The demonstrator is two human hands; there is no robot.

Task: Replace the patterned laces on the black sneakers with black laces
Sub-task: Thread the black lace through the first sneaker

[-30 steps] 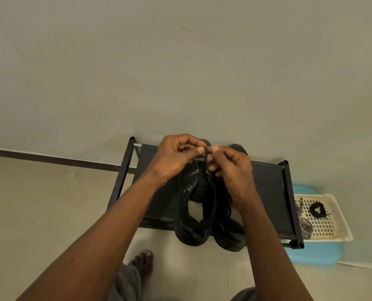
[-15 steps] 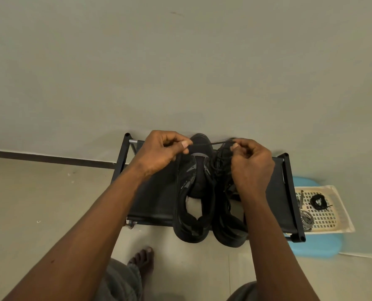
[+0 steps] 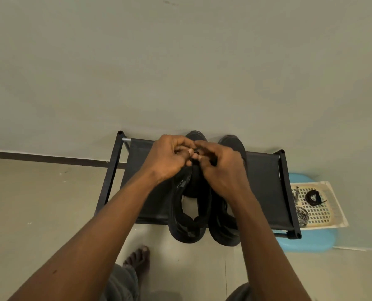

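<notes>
Both hands meet over the toe end of one sneaker [image 3: 189, 216]. The left hand [image 3: 170, 158] and right hand [image 3: 223, 170] have their fingers curled in tight, and the tips almost touch. Between them they pinch a black lace [image 3: 196, 151]; only a dark sliver of it shows at the fingertips, and the rest is hidden under the knuckles. The sneaker lies directly below the fingers, heel toward the wrists. A second sneaker [image 3: 224, 232] sits just beside it, under the right wrist. Both rest on a black rack [image 3: 146, 192].

The lace looks light, limp and thin. It will likely carry no push along its length, so only a stiff tip could be fed through an eyelet. The best hold is probably a thumb-and-forefinger pinch right behind that tip, with the other hand keeping the slack taut or steadying the eyelet flap. Black lace on a black shoe is hard to see, so touch may guide the work more than sight. The sneaker's upper seems soft and should give under pressure, so it wants bracing near the eyelets rather than at the heel.

Well off to the right of the fingers, a tray [image 3: 337, 205] holds the patterned laces [image 3: 300, 212] and a coiled spare lace [image 3: 312, 198]. From this I judge that the old laces are out and one black lace is waiting.
</notes>
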